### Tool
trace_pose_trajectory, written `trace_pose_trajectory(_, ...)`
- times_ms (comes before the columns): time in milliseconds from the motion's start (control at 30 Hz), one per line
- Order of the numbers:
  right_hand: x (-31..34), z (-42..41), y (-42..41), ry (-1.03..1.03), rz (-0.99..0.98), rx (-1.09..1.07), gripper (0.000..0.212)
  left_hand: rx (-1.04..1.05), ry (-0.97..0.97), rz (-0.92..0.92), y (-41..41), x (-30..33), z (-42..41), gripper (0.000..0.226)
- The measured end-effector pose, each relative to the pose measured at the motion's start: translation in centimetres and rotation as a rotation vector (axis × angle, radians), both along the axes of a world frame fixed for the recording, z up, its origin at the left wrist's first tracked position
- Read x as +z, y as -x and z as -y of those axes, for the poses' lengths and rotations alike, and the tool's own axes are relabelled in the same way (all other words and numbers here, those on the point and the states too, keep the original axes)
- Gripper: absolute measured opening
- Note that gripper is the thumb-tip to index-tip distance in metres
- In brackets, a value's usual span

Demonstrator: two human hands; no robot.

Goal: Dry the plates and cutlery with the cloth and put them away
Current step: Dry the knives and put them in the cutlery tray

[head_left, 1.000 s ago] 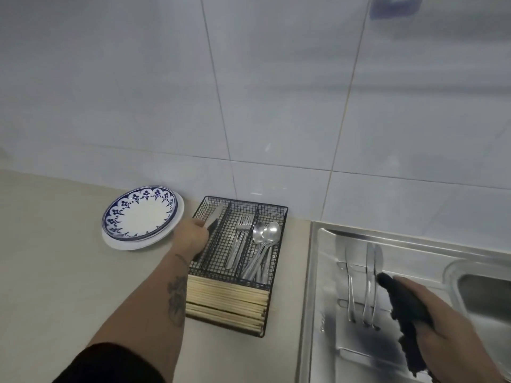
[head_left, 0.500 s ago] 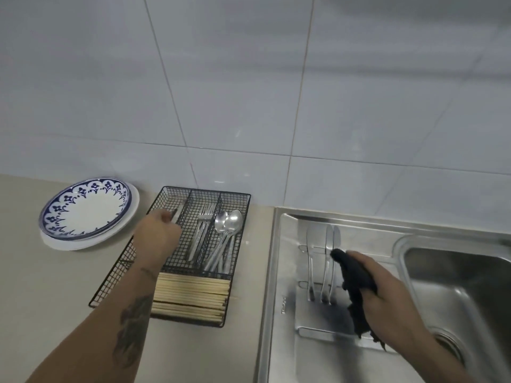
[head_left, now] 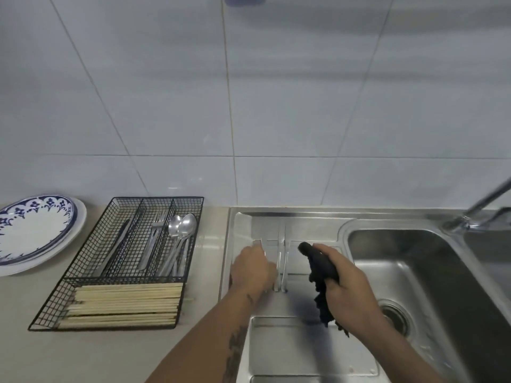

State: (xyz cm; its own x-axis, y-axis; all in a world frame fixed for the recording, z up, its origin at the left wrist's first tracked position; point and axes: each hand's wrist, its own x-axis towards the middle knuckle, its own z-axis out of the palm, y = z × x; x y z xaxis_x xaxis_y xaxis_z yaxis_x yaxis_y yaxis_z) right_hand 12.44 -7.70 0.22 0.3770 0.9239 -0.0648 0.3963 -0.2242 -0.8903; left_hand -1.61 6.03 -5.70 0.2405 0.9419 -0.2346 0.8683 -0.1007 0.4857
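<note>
Head view: the left hand (head_left: 253, 268) is down on the steel draining board (head_left: 293, 344), its fingers curled over the leftmost of the knives (head_left: 282, 261) lying there. Whether they have closed on that knife cannot be told, since the back of the hand covers the handle and only a sliver of blade shows past the knuckles. Just right of it lie two more knives, side by side and apart from the hand. Further right, the right hand (head_left: 348, 286) is clenched around the dark cloth (head_left: 322, 275), which is bunched in the fist and trails out below it.

The step in hand looks to be picking up the next knife for drying. The next move calls for lifting it clear of its neighbours and bringing it to the cloth.

Well off to the left stands the wire cutlery tray (head_left: 121, 261), holding a knife, forks, spoons and chopsticks. Beyond it the plates (head_left: 38, 233) sit stacked, cut off by the frame edge. The sink bowl (head_left: 414, 269) and tap (head_left: 481, 208) lie right of the cloth hand; the tap is cropped.
</note>
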Motion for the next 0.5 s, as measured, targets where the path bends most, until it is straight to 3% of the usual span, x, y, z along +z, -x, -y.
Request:
trace_pose_trajectory(167, -0.6, 1.3, -1.4, 0.023, -0.006, -0.047, 0.074, 0.001, -0.041, -0.135, -1.0, -1.1, 0.8, 0.052)
trace_pose_trajectory(500, -1.2, 1.7, -1.3, 0.047, -0.045, -0.061, 0.073, -0.074, -0.048, -0.274, -0.5, -1.1, -0.1, 0.049)
